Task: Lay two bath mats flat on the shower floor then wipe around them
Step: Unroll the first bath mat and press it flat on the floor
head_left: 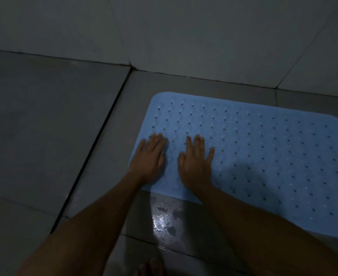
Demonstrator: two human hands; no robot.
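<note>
- A person crouches over a pale blue bath mat (263, 156) spread on the tiled shower floor (44, 126), close to the base of the wall (184, 36).
- Both hands lie flat, fingers straight, gripping nothing: the left hand (151, 159) presses the mat's near-left corner, and the right hand (196, 162) presses just beside it, further in on the mat. The two hands sit side by side, near each other but not touching.
- The mat, dotted with rows of small holes, appears to lie flat where it shows; its far-right end runs out of view, so whether that end is flat cannot be told.
- A wet patch (164, 218) glistens on the floor just off the mat's near edge, between the person's forearms. Toes (151, 266) show at the bottom, nearer than the patch.
- Only one mat is in view, so the task looks to be at an early stage: the second mat and the wiping seem yet to come.
- Risks from here: water under the mat could stop it gripping, letting it slide when pushed; the slick patch beside the mat's near edge could cost a bare foot its footing; dim light could hide a lifted corner or missed damp when wiping around the mat.
</note>
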